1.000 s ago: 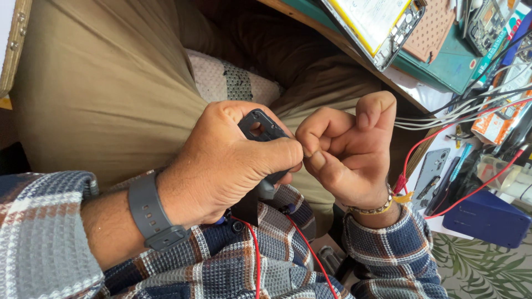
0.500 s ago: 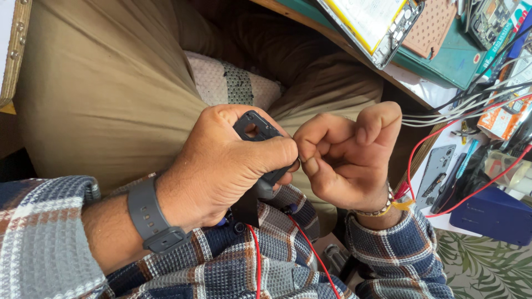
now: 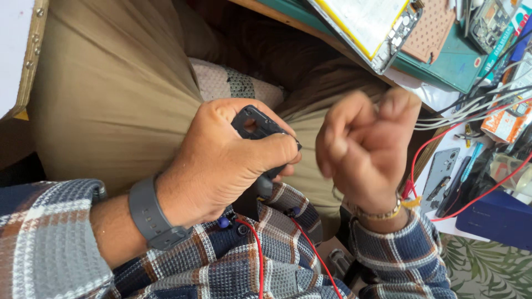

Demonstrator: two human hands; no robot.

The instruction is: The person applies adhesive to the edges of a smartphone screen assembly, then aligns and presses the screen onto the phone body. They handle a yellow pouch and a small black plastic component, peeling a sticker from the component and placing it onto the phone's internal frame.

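1. The left hand [image 3: 221, 166] gripped a small black plastic part with a round hole [image 3: 255, 126], held above the lap.
2. The right hand [image 3: 363, 152], blurred, was loosely curled just beside it, apparently holding nothing.

Left hand [image 3: 221, 160] at centre frame grips a small black part [image 3: 256, 125]; right hand [image 3: 363, 149], blurred and loosely curled, sits just beside it at centre right.

Plaid flannel sleeves [image 3: 50, 243] in navy, grey and rust on both arms; grey silicone band [image 3: 152, 218] at left wrist, slim gold-toned beaded bracelet [image 3: 379, 213] at right; khaki trousers [image 3: 111, 94] below.
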